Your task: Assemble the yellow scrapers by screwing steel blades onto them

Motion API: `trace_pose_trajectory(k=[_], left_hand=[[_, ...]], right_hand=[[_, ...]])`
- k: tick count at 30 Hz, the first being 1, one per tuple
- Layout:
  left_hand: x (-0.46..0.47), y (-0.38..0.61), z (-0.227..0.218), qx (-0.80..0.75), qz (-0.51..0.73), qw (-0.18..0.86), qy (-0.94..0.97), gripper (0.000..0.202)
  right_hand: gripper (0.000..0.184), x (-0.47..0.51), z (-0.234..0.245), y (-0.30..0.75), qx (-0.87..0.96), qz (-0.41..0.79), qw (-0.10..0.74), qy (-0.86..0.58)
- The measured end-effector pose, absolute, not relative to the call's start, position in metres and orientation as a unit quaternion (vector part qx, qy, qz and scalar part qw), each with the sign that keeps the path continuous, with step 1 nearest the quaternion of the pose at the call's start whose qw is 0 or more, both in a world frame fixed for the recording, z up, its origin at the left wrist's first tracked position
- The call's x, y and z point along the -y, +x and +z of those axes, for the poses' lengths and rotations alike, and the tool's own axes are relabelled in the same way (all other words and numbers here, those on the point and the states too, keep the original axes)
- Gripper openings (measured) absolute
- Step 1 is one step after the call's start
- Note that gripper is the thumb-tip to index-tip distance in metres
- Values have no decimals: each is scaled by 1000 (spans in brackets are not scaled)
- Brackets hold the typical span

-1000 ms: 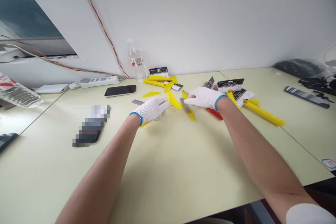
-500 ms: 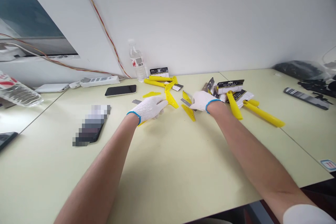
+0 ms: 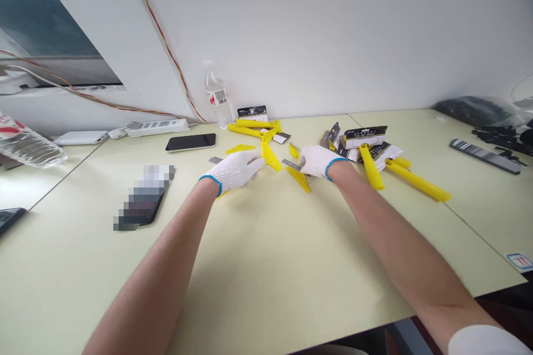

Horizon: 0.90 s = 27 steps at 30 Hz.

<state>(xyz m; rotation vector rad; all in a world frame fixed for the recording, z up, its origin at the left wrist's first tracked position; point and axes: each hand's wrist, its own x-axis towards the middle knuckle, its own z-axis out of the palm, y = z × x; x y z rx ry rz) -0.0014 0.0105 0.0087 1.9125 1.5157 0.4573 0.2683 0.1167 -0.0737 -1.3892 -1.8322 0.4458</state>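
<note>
The white-gloved left grip [image 3: 235, 172] is curled, and I cannot tell whether it holds the yellow plastic piece [image 3: 222, 194] beneath it. A yellow plastic scraper [image 3: 270, 156] lies just right of that grip. The white-gloved right grip [image 3: 320, 161] is closed on a thin grey steel blade [image 3: 291, 165], just above an angled yellow plastic handle [image 3: 297, 178].

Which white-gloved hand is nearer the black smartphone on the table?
Left. The left hand is right of the black smartphone, slightly nearer the camera; the right hand is much farther right.
</note>
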Motion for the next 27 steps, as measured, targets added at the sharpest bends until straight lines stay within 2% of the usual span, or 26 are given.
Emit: trace_pose_trajectory(k=[6, 20, 23, 27], left_hand=[[-10, -3, 10, -575, 155, 311, 741, 36], [-13, -6, 6, -565, 158, 319, 744, 33], [-12, -5, 7, -566, 156, 324, 742, 34], [-12, -5, 9, -563, 145, 324, 746, 36]], right_hand=[[79, -116, -68, 268, 720, 175, 352, -573], [88, -110, -59, 266, 760, 149, 315, -548], [84, -106, -57, 266, 765, 162, 302, -545], [69, -93, -50, 270, 773, 178, 283, -539]])
